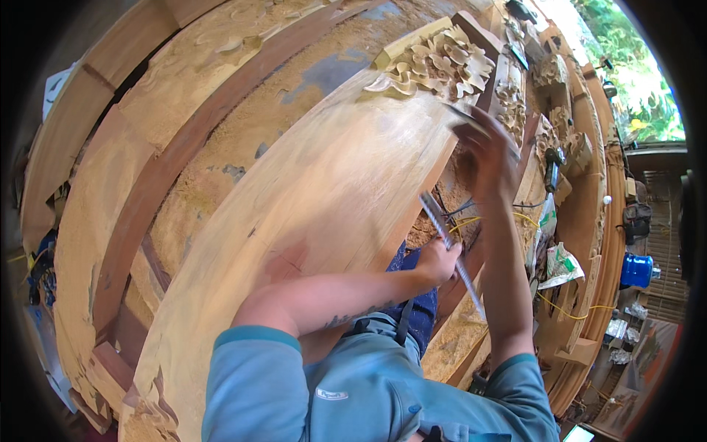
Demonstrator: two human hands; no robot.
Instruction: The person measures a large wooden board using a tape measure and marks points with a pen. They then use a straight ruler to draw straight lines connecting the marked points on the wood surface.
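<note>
My left hand (440,262) is closed around a thin, straight metal ruler (469,280), which slants beside the edge of a long pale wooden plank (294,191). Higher up, my right hand (490,151) is smeared by motion over the plank's right edge, its fingers bent. A thin dark object (461,115) sticks out from those fingers, too blurred to name. Carved leafy scrollwork (445,62) stands out at the plank's far end, just beyond my right hand. Faint lines mark the plank's smooth surface near my left forearm.
Sawdust (199,191) covers the floor left of the plank, with a dark wooden beam (184,140) across it. More carved pieces (552,132) lie to the right. A yellow cord (567,309), a plastic bag (561,265) and a blue water jug (637,270) are also on that side.
</note>
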